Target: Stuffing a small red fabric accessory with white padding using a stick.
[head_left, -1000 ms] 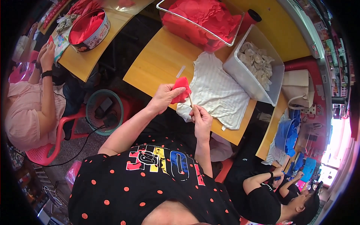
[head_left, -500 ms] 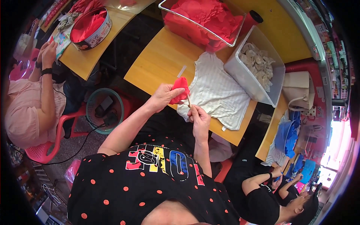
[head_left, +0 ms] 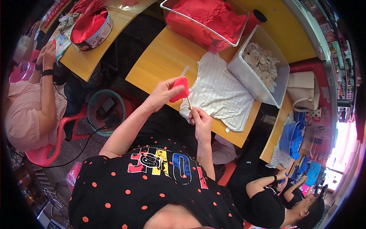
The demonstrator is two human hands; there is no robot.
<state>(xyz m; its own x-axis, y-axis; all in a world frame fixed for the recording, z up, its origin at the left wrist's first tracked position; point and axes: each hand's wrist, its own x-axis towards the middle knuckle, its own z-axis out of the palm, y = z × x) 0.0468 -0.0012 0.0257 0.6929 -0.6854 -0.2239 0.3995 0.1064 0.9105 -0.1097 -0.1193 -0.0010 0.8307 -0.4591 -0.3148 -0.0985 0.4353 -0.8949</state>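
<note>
My left hand [head_left: 162, 95] is closed on a soft red piece [head_left: 183, 84], thin and limp, pinched under the thumb; whether it is cloth or rubber I cannot tell. My right hand [head_left: 201, 121] grips a thin wooden stick [head_left: 189, 103] between thumb and fingers. The stick's upper end meets the lower edge of the red piece; its tip is hidden there. Both hands are above the near edge of the wooden table [head_left: 152, 57]. Beneath and beyond them a white striped shirt [head_left: 225, 91] lies spread on the tabletop.
A clear bin of red pieces [head_left: 206, 19] stands at the far edge, beside a bin of whitish pieces [head_left: 259, 63]. A narrow clear strip [head_left: 184, 71] lies on the table. People sit working at left and lower right. A green basket [head_left: 106, 112] stands on the left.
My left hand has tilted and shifted slightly left with the red piece, which now looks rounder. The right hand and stick have moved slightly left.
</note>
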